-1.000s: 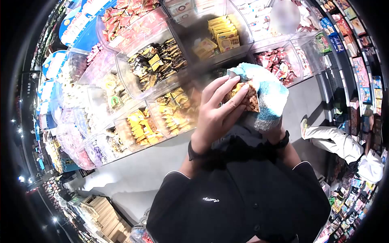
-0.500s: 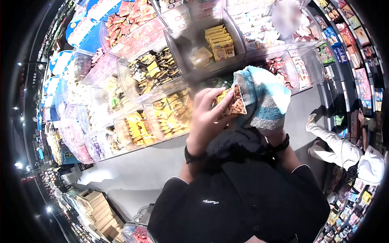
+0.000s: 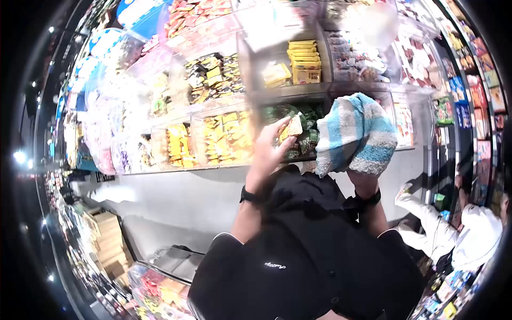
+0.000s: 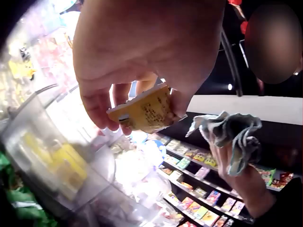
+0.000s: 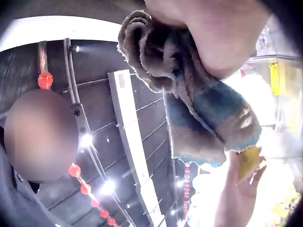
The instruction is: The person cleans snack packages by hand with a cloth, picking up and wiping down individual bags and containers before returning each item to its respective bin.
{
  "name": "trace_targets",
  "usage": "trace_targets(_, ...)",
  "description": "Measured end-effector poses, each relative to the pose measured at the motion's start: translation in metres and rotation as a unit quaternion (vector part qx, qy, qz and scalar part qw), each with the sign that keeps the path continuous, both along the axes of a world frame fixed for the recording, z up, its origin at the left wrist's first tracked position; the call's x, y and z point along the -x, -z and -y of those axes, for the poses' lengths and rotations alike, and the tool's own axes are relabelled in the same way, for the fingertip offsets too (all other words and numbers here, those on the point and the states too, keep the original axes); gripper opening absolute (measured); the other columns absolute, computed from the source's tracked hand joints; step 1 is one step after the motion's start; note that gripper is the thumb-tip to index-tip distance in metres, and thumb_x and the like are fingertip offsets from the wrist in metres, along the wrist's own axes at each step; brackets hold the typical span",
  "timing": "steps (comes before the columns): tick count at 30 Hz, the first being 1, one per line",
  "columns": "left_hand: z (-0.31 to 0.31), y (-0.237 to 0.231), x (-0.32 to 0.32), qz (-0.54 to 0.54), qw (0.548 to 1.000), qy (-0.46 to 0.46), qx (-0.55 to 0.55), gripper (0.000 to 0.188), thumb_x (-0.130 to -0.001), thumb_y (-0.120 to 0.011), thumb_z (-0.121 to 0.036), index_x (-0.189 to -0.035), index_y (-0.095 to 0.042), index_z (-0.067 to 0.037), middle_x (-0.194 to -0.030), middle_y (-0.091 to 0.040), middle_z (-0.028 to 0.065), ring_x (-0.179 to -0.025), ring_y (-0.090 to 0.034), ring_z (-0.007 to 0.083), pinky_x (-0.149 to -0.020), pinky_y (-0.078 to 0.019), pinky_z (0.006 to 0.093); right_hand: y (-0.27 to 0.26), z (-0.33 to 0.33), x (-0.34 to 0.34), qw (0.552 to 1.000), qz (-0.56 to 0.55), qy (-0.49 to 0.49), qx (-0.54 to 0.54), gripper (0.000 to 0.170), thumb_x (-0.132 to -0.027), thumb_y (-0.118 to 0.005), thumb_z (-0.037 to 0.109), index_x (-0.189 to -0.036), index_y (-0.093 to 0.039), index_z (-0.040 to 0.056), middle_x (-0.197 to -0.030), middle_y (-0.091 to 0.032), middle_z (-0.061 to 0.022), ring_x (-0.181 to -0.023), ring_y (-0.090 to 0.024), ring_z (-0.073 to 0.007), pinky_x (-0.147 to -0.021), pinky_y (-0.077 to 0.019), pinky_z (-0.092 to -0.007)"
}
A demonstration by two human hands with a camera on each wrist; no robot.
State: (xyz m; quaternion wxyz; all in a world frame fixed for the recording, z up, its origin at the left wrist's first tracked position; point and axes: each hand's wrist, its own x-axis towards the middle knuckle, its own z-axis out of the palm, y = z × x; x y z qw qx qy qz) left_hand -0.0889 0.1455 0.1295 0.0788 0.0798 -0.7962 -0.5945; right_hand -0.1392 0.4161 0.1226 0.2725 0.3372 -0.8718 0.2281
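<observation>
In the head view my left hand (image 3: 268, 154) pinches a small yellow packet (image 3: 293, 128) above a bin of green packets (image 3: 306, 140). The left wrist view shows the yellow packet (image 4: 149, 111) held between thumb and fingers. My right hand (image 3: 364, 181) is mostly hidden under a blue, white and grey striped cloth (image 3: 354, 133), to the right of the packet. From the left wrist view, the right hand (image 4: 239, 177) grips the bunched cloth (image 4: 232, 132). The cloth (image 5: 208, 113) hangs in folds from that hand in the right wrist view.
Clear bins of wrapped snacks surround the hands: yellow packets (image 3: 228, 138) at left, black and gold ones (image 3: 212, 77) behind, upright yellow packs (image 3: 305, 64) farther back. At the right, a person in white (image 3: 477, 234) is near the shelves. A wooden crate (image 3: 109, 240) stands lower left.
The hands have moved apart, the packet leaving the cloth's side and turning its yellow face up. The cloth has shifted right and spread. The camera view has turned, and the bins appear shifted.
</observation>
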Motion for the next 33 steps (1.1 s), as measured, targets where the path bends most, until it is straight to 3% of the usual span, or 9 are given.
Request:
trace_targets(4,0.019,0.05,-0.01,0.064,0.978,-0.101,0.17,0.055,-0.079,-0.072,-0.031,-0.124,-0.054,-0.003,-0.109,-0.062,0.0185,-0.105,-0.056,0.0314,-0.092,-0.0434,0.0374,0.019,-0.01,0.012,1.0,-0.016,-0.006,-0.016,0.06,-0.081,-0.068,0.024,-0.131,-0.047,-0.0023,-0.134,-0.047,-0.0202,-0.124,-0.044,-0.0395,-0.107,-0.0274,-0.0501)
trace_targets(12,0.086,0.123,-0.066,0.183,0.943,-0.263,0.085,0.056,-0.064,-0.077,-0.013,-0.115,-0.056,0.0,-0.096,-0.064,0.0182,-0.089,-0.061,0.0321,-0.081,-0.0483,0.0394,0.072,-0.041,0.003,0.998,0.054,-0.005,0.009,0.074,-0.078,-0.072,0.033,-0.136,-0.04,0.0012,-0.138,-0.044,-0.0164,-0.131,-0.038,-0.0325,-0.112,-0.0214,-0.044)
trace_targets(14,0.097,0.136,-0.072,0.143,0.923,-0.286,0.215,0.056,-0.066,-0.079,-0.022,-0.114,-0.057,-0.002,-0.097,-0.062,0.0188,-0.094,-0.057,0.0328,-0.083,-0.0459,0.04,0.076,-0.037,0.005,0.982,0.081,-0.07,0.157,0.072,-0.081,-0.068,0.034,-0.138,-0.038,0.0017,-0.139,-0.043,-0.0156,-0.132,-0.035,-0.0307,-0.113,-0.0205,-0.0422)
trace_targets(16,0.112,0.144,-0.074,0.16,0.911,-0.287,0.251,0.055,-0.066,-0.079,-0.026,-0.113,-0.058,-0.005,-0.102,-0.06,0.0196,-0.102,-0.051,0.0346,-0.089,-0.0417,0.041,0.075,-0.024,0.004,0.921,0.23,-0.087,0.303,0.07,-0.083,-0.065,0.035,-0.138,-0.037,0.0024,-0.14,-0.043,-0.0149,-0.132,-0.035,-0.0302,-0.113,-0.0206,-0.0422)
trace_targets(19,0.132,0.141,-0.069,0.166,0.906,-0.269,0.281,0.054,-0.067,-0.078,-0.025,-0.113,-0.056,-0.006,-0.101,-0.061,0.0173,-0.102,-0.052,0.0318,-0.09,-0.0407,0.0417,0.074,0.0,0.0,0.723,0.423,-0.132,0.53,0.068,-0.084,-0.062,0.036,-0.139,-0.037,0.0034,-0.14,-0.043,-0.0138,-0.132,-0.035,-0.0294,-0.113,-0.0207,-0.0421)
trace_targets(24,0.182,0.151,-0.055,0.134,0.917,-0.199,0.317,0.044,-0.075,-0.073,-0.027,-0.108,-0.057,-0.002,-0.088,-0.064,0.0183,-0.079,-0.062,0.0349,-0.076,-0.0474,0.045,0.087,0.032,-0.032,0.47,0.512,-0.217,0.686,0.064,-0.088,-0.057,0.037,-0.14,-0.037,0.0051,-0.141,-0.042,-0.012,-0.132,-0.035,-0.0281,-0.112,-0.0208,-0.042)
trace_targets(27,0.214,0.144,-0.046,-0.069,0.895,-0.234,0.373,0.03,-0.083,-0.067,-0.022,-0.103,-0.06,-0.001,-0.087,-0.064,0.0176,-0.08,-0.062,0.0326,-0.071,-0.0491,0.0422,0.094,0.056,-0.057,0.404,0.511,-0.241,0.719,0.062,-0.089,-0.053,0.038,-0.14,-0.036,0.0061,-0.142,-0.042,-0.011,-0.132,-0.036,-0.0273,-0.112,-0.0209,-0.042)
trace_targets(31,0.262,0.066,-0.009,-0.038,0.95,-0.199,0.239,0.021,-0.085,-0.065,-0.015,-0.1,-0.061,0.0,-0.089,-0.063,0.0149,-0.081,-0.06,0.029,-0.074,-0.0483,0.0369,0.101,0.088,-0.09,0.359,0.497,-0.248,0.75,0.059,-0.092,-0.049,0.039,-0.14,-0.036,0.0074,-0.142,-0.041,-0.0095,-0.132,-0.036,-0.0262,-0.112,-0.021,-0.0419)
trace_targets(33,0.285,0.055,0.019,-0.146,0.886,-0.234,0.371,0.021,-0.083,-0.065,-0.013,-0.099,-0.061,0.0,-0.09,-0.062,0.0141,-0.085,-0.059,0.0287,-0.078,-0.0468,0.0359,0.104,0.103,-0.105,0.345,0.488,-0.251,0.761,0.058,-0.093,-0.047,0.039,-0.141,-0.036,0.0081,-0.143,-0.041,-0.0088,-0.132,-0.036,-0.0257,-0.112,-0.0211,-0.0419)
